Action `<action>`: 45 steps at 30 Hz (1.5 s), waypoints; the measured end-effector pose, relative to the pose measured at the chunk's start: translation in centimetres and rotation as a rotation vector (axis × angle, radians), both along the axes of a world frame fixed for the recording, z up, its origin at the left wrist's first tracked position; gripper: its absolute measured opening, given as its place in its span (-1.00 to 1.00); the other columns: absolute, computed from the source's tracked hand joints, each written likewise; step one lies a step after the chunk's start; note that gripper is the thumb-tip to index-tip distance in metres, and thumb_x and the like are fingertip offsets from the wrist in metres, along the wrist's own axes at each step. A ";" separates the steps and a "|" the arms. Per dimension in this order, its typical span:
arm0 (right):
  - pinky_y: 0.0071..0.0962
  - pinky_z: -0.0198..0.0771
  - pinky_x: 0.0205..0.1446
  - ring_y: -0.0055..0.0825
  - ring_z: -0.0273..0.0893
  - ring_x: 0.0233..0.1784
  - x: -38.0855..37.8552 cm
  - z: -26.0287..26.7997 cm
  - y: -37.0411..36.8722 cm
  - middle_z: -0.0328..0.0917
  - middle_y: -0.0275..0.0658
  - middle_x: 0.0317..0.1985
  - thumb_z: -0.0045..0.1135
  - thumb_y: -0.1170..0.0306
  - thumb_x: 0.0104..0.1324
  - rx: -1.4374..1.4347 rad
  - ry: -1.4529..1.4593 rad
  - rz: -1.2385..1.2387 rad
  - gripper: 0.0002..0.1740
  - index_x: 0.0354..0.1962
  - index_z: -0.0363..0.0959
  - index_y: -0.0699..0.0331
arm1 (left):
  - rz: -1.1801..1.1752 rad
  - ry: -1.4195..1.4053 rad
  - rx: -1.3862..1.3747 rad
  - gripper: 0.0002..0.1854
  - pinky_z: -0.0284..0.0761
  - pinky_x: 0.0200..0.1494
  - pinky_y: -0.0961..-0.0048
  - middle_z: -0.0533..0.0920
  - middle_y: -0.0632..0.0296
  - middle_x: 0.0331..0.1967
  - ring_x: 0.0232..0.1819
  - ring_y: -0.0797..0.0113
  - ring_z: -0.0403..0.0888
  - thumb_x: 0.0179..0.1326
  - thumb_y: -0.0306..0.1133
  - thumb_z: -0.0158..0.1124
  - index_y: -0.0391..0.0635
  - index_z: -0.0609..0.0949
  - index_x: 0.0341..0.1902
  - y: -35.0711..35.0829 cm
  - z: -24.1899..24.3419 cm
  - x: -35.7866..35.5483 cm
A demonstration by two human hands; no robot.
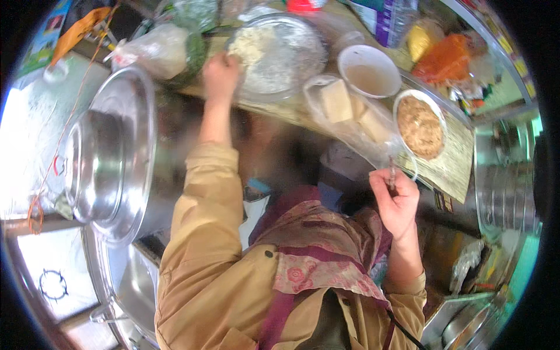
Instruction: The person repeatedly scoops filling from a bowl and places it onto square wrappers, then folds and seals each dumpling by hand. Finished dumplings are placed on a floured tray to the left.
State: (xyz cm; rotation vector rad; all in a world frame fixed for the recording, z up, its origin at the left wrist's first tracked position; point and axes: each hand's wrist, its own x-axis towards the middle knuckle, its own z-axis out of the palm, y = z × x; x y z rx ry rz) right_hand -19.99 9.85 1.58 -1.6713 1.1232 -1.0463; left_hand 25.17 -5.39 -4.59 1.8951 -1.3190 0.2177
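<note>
My left hand (pixel 221 76), fingers curled, is at the left rim of a round metal tray (pixel 302 76) dusted with white flour. A pale, crumbly mound of dough or flour (pixel 251 46) lies in the tray by my fingertips. Whether the fingers hold the rim or a bit of the mound is not clear. My right hand (pixel 396 199) is closed around a thin stick (pixel 392 170) pointing up. Just beyond it stands a white tub of brownish minced filling (pixel 420 127), its handle (pixel 413 168) hanging near my knuckles. Pale blocks (pixel 337 101) lie in a clear plastic bag (pixel 313 92) between my hands.
A white bowl of cloudy liquid (pixel 369 74) stands behind the bagged blocks. Filled plastic bags (pixel 153 50) sit left of the tray, an orange bag (pixel 444 59) at the back right. Large metal basins (pixel 98 164) are on my left. The wooden table's front edge (pixel 280 111) crosses before me.
</note>
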 end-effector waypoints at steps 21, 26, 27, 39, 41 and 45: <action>-0.65 0.37 -0.33 -0.79 0.44 -0.40 -4.8 -0.9 1.4 0.63 -0.37 -0.43 0.31 0.55 0.35 0.017 -0.033 -0.113 -0.92 -0.21 0.62 0.38 | -0.712 -0.036 0.077 -0.84 0.62 0.09 0.24 0.75 0.04 -0.09 0.00 -0.05 0.70 0.24 -0.43 0.42 -0.19 0.75 -0.13 6.3 4.7 -21.6; -0.68 0.39 -0.23 -0.78 0.46 -0.31 -4.8 -0.2 1.3 0.62 -0.42 -0.37 0.26 0.52 0.41 0.128 -0.075 -0.082 -0.88 -0.15 0.61 0.41 | -0.626 0.594 0.050 -0.80 0.52 -0.32 0.55 0.76 0.26 -0.33 -0.36 0.66 0.57 0.43 -0.34 0.34 -0.26 0.73 -0.21 8.3 8.9 -23.8; -0.67 0.40 -0.19 -0.77 0.47 -0.28 -4.4 -0.1 1.2 0.62 -0.40 -0.34 0.26 0.51 0.42 0.191 -0.153 -0.097 -0.85 -0.11 0.60 0.42 | -0.690 0.795 0.108 -0.80 0.52 -0.33 0.55 0.75 0.27 -0.32 -0.37 0.63 0.58 0.42 -0.34 0.35 -0.26 0.73 -0.19 8.9 8.8 -24.1; -0.65 0.40 -0.27 -0.78 0.45 -0.34 -4.4 0.0 0.8 0.62 -0.41 -0.36 0.27 0.40 0.45 0.351 -0.237 -0.176 -0.78 -0.09 0.59 0.42 | -0.847 1.560 0.571 -0.67 0.77 -0.19 0.25 0.74 0.10 -0.20 -0.23 0.28 0.76 0.54 -0.22 0.18 -0.31 0.63 0.01 13.8 5.4 -29.4; -0.65 0.31 -0.38 -0.82 0.35 -0.43 -4.5 0.1 0.6 0.56 -0.48 -0.49 0.28 0.39 0.45 0.311 -0.256 -0.240 -0.81 -0.21 0.63 0.39 | -0.878 1.531 0.588 -0.68 0.76 -0.17 0.27 0.73 0.11 -0.18 -0.21 0.28 0.76 0.54 -0.24 0.18 -0.31 0.62 0.02 13.9 4.7 -28.9; -0.63 0.37 -0.35 -0.75 0.47 -0.42 -5.6 0.7 -0.7 0.59 -0.39 -0.49 0.28 0.39 0.45 0.049 -0.218 -0.311 -0.84 -0.21 0.66 0.35 | -0.888 1.445 0.591 -0.63 0.72 -0.03 0.22 0.73 0.02 -0.06 -0.11 0.19 0.76 0.58 -0.18 0.08 -0.29 0.60 0.10 14.5 3.9 -29.0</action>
